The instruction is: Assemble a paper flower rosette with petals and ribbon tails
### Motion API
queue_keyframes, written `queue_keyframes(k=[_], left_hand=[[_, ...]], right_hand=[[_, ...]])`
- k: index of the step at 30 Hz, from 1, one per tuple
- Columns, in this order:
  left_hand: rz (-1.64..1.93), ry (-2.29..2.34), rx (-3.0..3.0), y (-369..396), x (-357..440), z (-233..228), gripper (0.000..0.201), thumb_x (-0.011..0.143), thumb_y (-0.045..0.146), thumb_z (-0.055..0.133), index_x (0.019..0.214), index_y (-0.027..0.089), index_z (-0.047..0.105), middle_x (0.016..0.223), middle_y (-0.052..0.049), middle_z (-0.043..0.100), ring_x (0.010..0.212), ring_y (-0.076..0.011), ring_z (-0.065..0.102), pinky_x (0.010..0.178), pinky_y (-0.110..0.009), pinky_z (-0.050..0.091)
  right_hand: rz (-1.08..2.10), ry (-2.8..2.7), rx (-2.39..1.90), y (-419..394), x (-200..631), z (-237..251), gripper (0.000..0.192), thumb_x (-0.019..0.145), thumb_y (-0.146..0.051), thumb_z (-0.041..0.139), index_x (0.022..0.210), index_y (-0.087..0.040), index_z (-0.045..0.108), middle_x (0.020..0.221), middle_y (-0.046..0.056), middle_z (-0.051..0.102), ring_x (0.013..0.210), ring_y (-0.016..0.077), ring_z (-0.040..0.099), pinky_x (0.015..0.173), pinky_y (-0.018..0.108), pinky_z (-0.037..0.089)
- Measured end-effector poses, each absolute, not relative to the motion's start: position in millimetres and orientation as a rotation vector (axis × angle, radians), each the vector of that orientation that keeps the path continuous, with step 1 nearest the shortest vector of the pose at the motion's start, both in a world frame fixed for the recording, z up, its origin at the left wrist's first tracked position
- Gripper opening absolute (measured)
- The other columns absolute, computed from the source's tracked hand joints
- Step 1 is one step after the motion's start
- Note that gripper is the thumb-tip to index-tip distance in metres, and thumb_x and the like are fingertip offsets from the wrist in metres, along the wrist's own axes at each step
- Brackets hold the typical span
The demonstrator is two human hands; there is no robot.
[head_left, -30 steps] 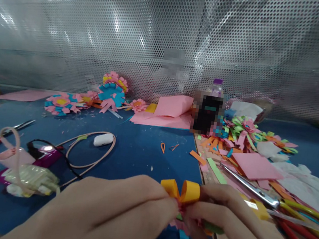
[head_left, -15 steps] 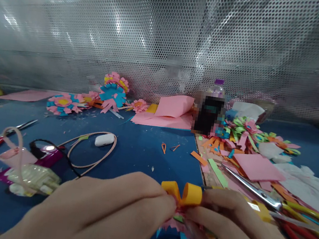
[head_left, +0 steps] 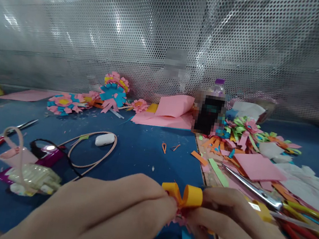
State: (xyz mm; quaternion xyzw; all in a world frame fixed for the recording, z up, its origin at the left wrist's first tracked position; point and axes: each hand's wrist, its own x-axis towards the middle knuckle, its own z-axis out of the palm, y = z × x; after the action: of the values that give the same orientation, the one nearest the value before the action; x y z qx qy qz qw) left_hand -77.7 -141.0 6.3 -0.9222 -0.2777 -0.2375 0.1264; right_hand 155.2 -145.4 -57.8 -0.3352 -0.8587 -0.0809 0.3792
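My fingertips [head_left: 172, 207] pinch the waist of a small paper flower with looped orange petals [head_left: 185, 195] over pink fringe. My left hand [head_left: 109, 216] closes on it from one side and my right hand [head_left: 238, 231] from the other, both clamped tight, low over the blue work table [head_left: 140, 148]. The flower sits just in front of the long steel scissors [head_left: 252, 189], which lie to the right of it beside red and yellow tubing [head_left: 307, 233]. Well behind the flower, finished pink and blue paper flowers [head_left: 90, 99] line the perforated metal screen [head_left: 171, 41]. A white earbud case [head_left: 104, 139] rests to the flower's left, inside a pink cord loop [head_left: 94, 153]. As I judge it, too hard a squeeze could crush the orange loops flat. A loosened pinch could let the layers slide apart, and the fringe looks thin enough to tear.
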Motion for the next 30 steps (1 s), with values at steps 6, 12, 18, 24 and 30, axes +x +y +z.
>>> queue_keyframes(k=[6, 12, 18, 24, 30], left_hand=[[-0.659, -0.806, -2.731, -139.3, -76.9, 7.3, 0.027, 0.098, 0.031, 0.035, 0.105, 0.03, 0.061, 0.093, 0.014, 0.072, 0.069, 0.0007, 0.066, 0.073, 0.0, 0.047], [-0.678, -0.897, -2.755, -146.5, -73.9, 8.3, 0.028, 0.099, 0.03, 0.033, 0.105, 0.032, 0.06, 0.096, 0.015, 0.07, 0.069, 0.0015, 0.065, 0.076, 0.0, 0.044], [-0.708, -1.017, -2.763, -150.8, -71.3, 8.2, 0.027, 0.098, 0.027, 0.035, 0.105, 0.033, 0.061, 0.097, 0.015, 0.07, 0.069, -0.0007, 0.064, 0.074, -0.004, 0.045], [-0.678, -0.796, -2.735, -141.2, -74.3, 5.7, 0.022, 0.095, 0.032, 0.042, 0.104, 0.03, 0.063, 0.094, 0.013, 0.072, 0.064, -0.0017, 0.065, 0.063, -0.005, 0.048], [-0.696, -0.856, -2.72, -145.2, -74.8, 4.9, 0.024, 0.094, 0.025, 0.042, 0.102, 0.03, 0.064, 0.093, 0.012, 0.072, 0.062, -0.0027, 0.065, 0.059, -0.006, 0.048]], right_hand=[[-0.192, -2.175, -0.852, -147.3, 154.6, -57.4, 0.016, 0.078, -0.016, 0.059, 0.093, -0.022, 0.062, 0.093, 0.006, 0.063, 0.084, 0.0142, 0.067, 0.064, 0.015, 0.055], [-0.162, -2.165, -0.865, -147.1, 153.8, -57.1, 0.016, 0.079, -0.017, 0.057, 0.093, -0.023, 0.062, 0.092, 0.005, 0.063, 0.085, 0.0142, 0.067, 0.061, 0.015, 0.054], [-0.127, -2.171, -0.883, -147.0, 152.7, -57.0, 0.014, 0.079, -0.015, 0.057, 0.091, -0.022, 0.06, 0.092, 0.005, 0.061, 0.087, 0.0133, 0.066, 0.068, 0.015, 0.055], [-0.153, -2.229, -0.858, -145.6, 155.1, -56.5, 0.019, 0.076, -0.014, 0.059, 0.094, -0.021, 0.06, 0.095, 0.007, 0.061, 0.088, 0.0137, 0.066, 0.071, 0.015, 0.055], [-0.143, -2.221, -0.867, -145.6, 155.7, -57.2, 0.02, 0.077, -0.014, 0.057, 0.096, -0.022, 0.059, 0.097, 0.006, 0.061, 0.09, 0.013, 0.065, 0.074, 0.016, 0.055]])
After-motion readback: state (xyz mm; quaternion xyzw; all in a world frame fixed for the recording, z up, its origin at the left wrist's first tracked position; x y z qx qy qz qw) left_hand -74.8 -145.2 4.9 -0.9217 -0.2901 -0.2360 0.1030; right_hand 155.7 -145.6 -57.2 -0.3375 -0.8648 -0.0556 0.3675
